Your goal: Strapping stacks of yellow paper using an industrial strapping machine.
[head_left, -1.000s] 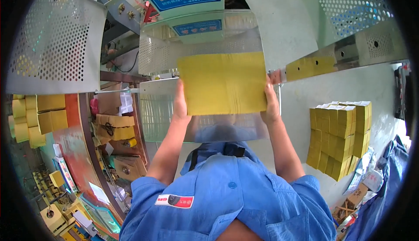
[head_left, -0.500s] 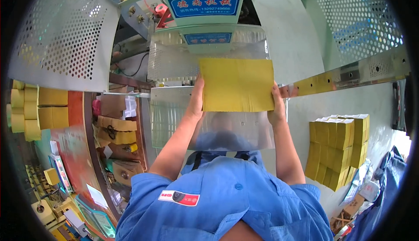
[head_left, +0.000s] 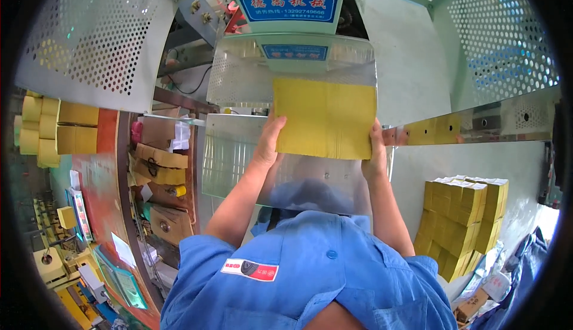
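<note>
A flat, rectangular stack of yellow paper (head_left: pixel 326 118) is held out level in front of my chest, with faint lines and creases across its top sheet. My left hand (head_left: pixel 270 140) closes on its left edge, the thumb lying on top. At the opposite edge, my right hand (head_left: pixel 375 149) grips the near right corner, fingers mostly hidden beneath. Below the paper lies a shiny metal plate (head_left: pixel 239 160) of a machine, which mirrors my shirt and arms. How thick the stack is cannot be made out from above.
A pale green machine housing (head_left: pixel 286 22) with a blue sign rises ahead. Perforated metal guards (head_left: pixel 98 43) flank it, and a steel rail (head_left: pixel 471 121) runs off right. Yellow paper bundles (head_left: pixel 456 225) are piled at right; more bundles (head_left: pixel 77 130) sit on a red table (head_left: pixel 98 195) at left.
The stack has tilted slightly, its right end coming a little nearer my body. My head view has turned a bit. Both hands keep their hold.
</note>
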A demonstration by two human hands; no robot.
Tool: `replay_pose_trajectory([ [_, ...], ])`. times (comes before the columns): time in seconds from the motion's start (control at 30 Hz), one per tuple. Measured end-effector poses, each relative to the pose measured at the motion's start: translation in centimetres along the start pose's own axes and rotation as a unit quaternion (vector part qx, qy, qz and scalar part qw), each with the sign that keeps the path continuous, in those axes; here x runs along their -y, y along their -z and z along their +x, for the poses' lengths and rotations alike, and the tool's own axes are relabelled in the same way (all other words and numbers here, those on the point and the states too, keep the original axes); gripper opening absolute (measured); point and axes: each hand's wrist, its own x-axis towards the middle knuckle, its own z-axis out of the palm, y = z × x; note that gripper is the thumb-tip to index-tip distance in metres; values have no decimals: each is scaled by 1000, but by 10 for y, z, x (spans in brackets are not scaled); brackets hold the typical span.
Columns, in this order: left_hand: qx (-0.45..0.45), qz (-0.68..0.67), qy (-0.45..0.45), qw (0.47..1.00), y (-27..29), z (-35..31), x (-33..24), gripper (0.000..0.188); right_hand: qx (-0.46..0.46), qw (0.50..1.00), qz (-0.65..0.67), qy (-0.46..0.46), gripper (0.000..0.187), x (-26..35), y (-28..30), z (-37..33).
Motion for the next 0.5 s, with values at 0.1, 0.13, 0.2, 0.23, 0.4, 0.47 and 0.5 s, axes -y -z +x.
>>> replay_pose_trajectory([
  [0.1, 9, 2, 2, 1000, 8, 2, 3, 71, -17, 1000, -13, 3, 63, -6, 5, 2],
  [0.13, 9, 4, 6, 1000, 8, 1, 3, 71, -27, 999, -30, 14, 64, -8, 6, 2],
  [0.2, 3, 5, 27, 1000, 8, 1, 2, 71, -27, 999, -17, 2, 64, -6, 7, -1],
  [0.23, 6, 8, 29, 1000, 7, 2, 1, 71, -25, 1000, -6, -7, 63, -5, 6, -1],
  [0.4, -25, 27, -37, 999, -11, 11, 6, 65, -44, 999, 10, 14, 59, -8, 4, 4],
  [0.47, -8, 27, -28, 999, -7, 17, 5, 63, -66, 997, 44, 13, 58, -10, 7, 9],
  [0.5, 7, 28, -23, 999, -5, 20, 5, 60, -65, 997, 45, 16, 57, -17, 12, 17],
])
